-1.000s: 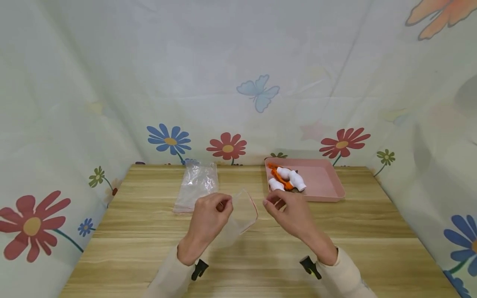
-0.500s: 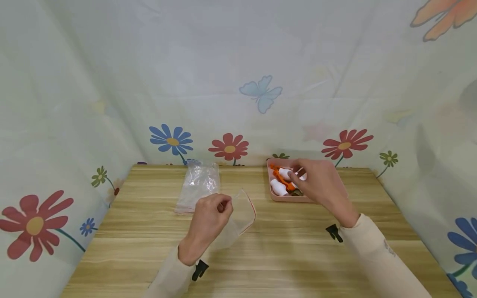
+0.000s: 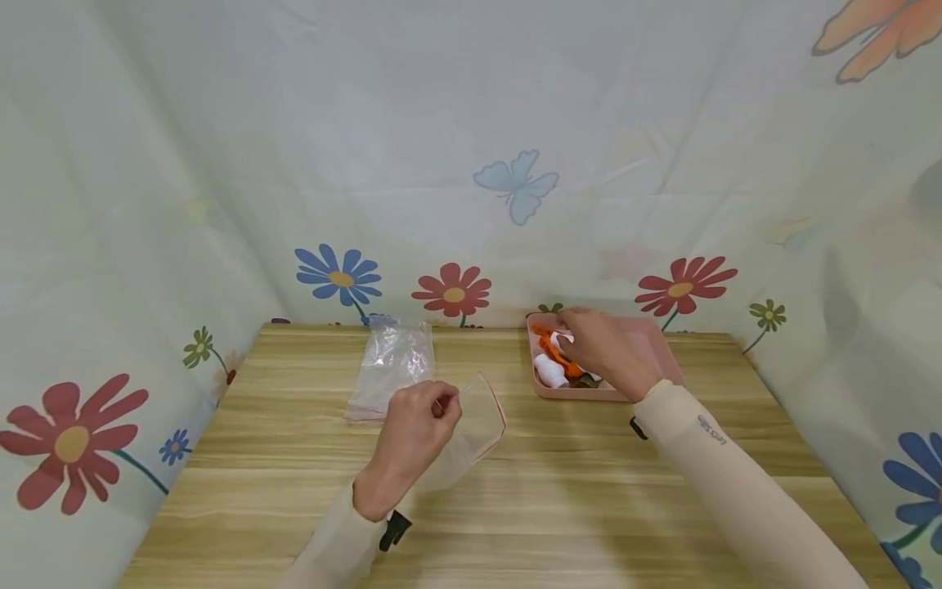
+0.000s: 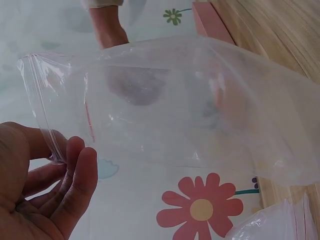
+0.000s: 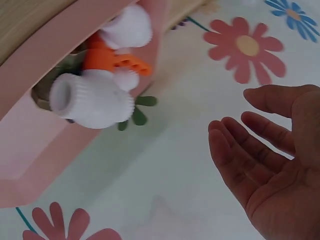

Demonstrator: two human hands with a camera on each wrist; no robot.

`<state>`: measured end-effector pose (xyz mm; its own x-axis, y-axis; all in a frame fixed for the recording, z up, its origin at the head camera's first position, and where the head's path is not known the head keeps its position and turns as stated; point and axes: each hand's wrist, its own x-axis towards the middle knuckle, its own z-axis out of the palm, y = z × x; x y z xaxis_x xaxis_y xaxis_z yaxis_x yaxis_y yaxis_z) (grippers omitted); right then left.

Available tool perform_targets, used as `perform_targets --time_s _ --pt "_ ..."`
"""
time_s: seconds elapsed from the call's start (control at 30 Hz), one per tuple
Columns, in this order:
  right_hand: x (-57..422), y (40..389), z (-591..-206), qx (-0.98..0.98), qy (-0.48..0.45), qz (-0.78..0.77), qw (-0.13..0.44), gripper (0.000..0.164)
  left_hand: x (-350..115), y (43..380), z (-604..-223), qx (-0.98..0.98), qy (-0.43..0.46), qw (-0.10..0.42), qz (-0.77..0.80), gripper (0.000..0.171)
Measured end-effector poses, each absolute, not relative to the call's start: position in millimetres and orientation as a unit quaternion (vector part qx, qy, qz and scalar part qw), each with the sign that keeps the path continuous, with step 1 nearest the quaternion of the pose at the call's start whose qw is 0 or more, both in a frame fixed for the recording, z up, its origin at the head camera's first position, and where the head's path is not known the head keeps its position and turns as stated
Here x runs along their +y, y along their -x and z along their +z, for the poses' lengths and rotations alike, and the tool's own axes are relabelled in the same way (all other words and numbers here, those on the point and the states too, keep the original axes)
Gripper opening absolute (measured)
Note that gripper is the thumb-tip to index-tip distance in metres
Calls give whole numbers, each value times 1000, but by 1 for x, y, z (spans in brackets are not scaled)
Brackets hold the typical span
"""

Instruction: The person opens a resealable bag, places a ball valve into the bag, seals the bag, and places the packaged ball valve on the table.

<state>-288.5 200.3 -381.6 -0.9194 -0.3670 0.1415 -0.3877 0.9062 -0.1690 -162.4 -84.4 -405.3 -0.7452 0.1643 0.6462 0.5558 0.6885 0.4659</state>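
My left hand (image 3: 412, 433) pinches the top edge of a clear zip bag (image 3: 482, 417) with a red line near its mouth. In the left wrist view the bag (image 4: 150, 115) hangs spread out from the fingertips, its mouth partly apart. My right hand (image 3: 599, 348) is above the pink tray (image 3: 570, 393), fingers bent and apart. The right wrist view shows that hand (image 5: 270, 155) holding nothing. Inside the tray's left end lie several white ribbed-neck plastic pieces (image 5: 95, 102), an orange toothed piece (image 5: 100, 60) and a dark olive piece (image 3: 586, 380).
Another clear bag or a flat pile of them (image 3: 393, 360) lies at the back left of the wooden table (image 3: 515, 507). A flower-printed curtain (image 3: 412, 123) stands behind the table and along both sides.
My right hand has left the bag's side, moved right and forward to the tray, then shifted slightly left over the pieces. The left hand still holds the bag in nearly the same place.
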Motion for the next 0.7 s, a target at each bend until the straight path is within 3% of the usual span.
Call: perform_targets --time_s 0.13,0.43,0.7 --pt "195 308 -393 -975 -194 101 39 28 -86 163 -404 -875 204 288 -331 6" --pt "192 339 -410 -975 -203 65 58 27 -88 166 -403 -879 200 283 -328 5" --pt "191 352 -426 -978 -180 99 22 36 -87 165 -407 -879 200 272 -336 5"
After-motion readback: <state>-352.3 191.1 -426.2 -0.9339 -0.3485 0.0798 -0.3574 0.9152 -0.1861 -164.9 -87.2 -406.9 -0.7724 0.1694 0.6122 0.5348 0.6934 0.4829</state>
